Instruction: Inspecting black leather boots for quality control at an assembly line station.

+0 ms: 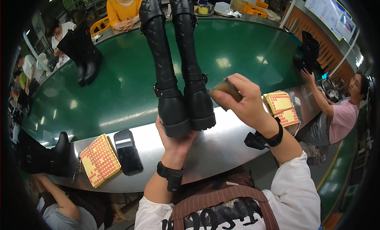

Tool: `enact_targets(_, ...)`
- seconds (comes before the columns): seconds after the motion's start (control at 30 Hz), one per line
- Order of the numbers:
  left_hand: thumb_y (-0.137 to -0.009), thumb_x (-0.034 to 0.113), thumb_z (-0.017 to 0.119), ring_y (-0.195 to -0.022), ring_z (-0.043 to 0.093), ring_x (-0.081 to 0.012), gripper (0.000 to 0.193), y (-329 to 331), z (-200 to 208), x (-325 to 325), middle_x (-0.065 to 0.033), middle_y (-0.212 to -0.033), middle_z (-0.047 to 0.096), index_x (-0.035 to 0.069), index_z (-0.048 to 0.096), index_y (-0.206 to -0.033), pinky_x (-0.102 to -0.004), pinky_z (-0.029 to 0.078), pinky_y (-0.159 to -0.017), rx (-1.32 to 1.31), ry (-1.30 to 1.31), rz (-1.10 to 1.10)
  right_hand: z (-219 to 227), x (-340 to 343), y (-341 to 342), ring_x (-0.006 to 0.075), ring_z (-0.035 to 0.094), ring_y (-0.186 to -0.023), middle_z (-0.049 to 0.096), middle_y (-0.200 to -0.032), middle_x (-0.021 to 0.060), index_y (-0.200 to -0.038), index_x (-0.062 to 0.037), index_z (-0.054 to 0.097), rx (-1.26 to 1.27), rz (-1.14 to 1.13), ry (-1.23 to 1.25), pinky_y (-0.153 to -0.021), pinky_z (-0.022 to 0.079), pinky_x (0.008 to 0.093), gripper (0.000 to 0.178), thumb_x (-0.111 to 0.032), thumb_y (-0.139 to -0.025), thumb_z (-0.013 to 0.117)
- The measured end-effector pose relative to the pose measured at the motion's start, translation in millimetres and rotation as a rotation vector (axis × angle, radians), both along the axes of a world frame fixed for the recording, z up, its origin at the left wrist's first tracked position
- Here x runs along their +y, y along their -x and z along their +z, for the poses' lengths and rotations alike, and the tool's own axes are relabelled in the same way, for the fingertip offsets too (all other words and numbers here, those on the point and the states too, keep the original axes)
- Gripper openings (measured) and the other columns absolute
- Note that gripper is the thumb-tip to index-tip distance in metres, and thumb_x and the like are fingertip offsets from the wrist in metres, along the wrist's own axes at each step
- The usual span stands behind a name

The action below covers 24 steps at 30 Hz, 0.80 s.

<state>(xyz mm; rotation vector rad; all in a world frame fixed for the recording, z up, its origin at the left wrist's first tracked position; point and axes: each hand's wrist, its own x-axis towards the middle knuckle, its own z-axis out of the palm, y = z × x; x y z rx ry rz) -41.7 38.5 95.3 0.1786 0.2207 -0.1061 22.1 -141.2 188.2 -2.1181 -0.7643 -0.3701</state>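
A pair of tall black quilted boots point(163, 67) with buckled ankle straps stands out over the table, shafts pointing away from me, lug soles toward me. My left hand point(175, 141) grips both boots from below at the soles; most of its fingers are hidden behind them. To the right of the boots, my right hand point(249, 101) pinches a worn brown pad point(228, 89) between thumb and fingers. The pad's edge is close to the right boot's foot; whether it touches cannot be made out. Each of my wrists wears a black strapped device.
The green-topped table point(130, 87) has a metal front edge. A phone point(128, 152) lies beside a bundle of red-patterned yellow cards point(99, 160); another card bundle point(282, 108) is at right. Other black boots point(88, 57) stand at left. Several co-workers surround the table, one handling boots point(306, 51) at right.
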Motion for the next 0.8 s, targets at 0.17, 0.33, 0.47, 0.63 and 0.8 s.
enact_targets(0.17,-0.087,0.058,0.031,-0.108,0.055,-0.025,0.058,1.6,2.7,-1.7,-0.0079,-0.117,0.056,0.014,0.053,-0.118,-0.046,0.05,-0.087,0.01,-0.035,0.028,6.5,16.2,-3.7,0.0254,0.061,-0.075,0.061,-0.093,0.0103,-0.074,-0.0004,0.059,-0.3,0.275,0.172,-0.065,0.05,0.0311,0.018,-0.009,-0.073,0.074)
enact_targets(0.33,-0.086,0.058,0.031,-0.108,0.056,-0.0249,0.059,2.2,3.0,0.0,-0.0076,-0.116,0.057,0.014,0.054,-0.119,-0.0448,0.051,-0.084,-0.005,-0.036,0.019,14.4,-12.5,-7.3,0.0275,0.063,-0.085,0.062,-0.102,0.0128,-0.066,0.0019,0.055,-0.051,0.497,0.174,-0.07,0.05,0.0331,0.021,-0.008,-0.07,0.073)
enact_targets(0.47,-0.086,0.058,0.032,-0.105,0.057,-0.025,0.059,1.0,4.7,0.0,-0.0076,-0.114,0.058,0.014,0.054,-0.118,-0.0444,0.052,-0.082,0.015,-0.028,0.046,13.8,-6.9,-8.7,0.0291,0.063,-0.078,0.063,-0.095,0.0142,-0.08,0.0039,0.062,-0.116,0.245,0.126,-0.069,0.05,0.034,0.023,-0.017,-0.077,0.072)
enact_targets(0.63,-0.086,0.058,0.033,-0.107,0.056,-0.0248,0.058,-0.5,9.2,2.6,-0.0074,-0.115,0.057,0.015,0.054,-0.118,-0.0454,0.051,-0.085,-0.025,-0.028,0.02,0.9,10.5,-14.2,0.0301,0.061,-0.076,0.062,-0.093,0.0143,-0.081,0.0022,0.062,-0.065,0.224,0.129,-0.067,0.05,0.0341,0.022,-0.018,-0.078,0.071)
enact_targets(0.8,-0.085,0.061,0.033,-0.108,0.055,-0.0249,0.061,2.6,6.9,6.3,-0.0074,-0.119,0.055,0.015,0.054,-0.12,-0.0444,0.049,-0.088,0.084,-0.044,0.053,8.8,-12.5,-8.3,0.0274,0.06,-0.083,0.063,-0.089,0.0108,-0.074,-0.0005,0.06,-0.137,0.422,0.296,-0.066,0.048,0.0356,0.021,-0.019,-0.078,0.07)
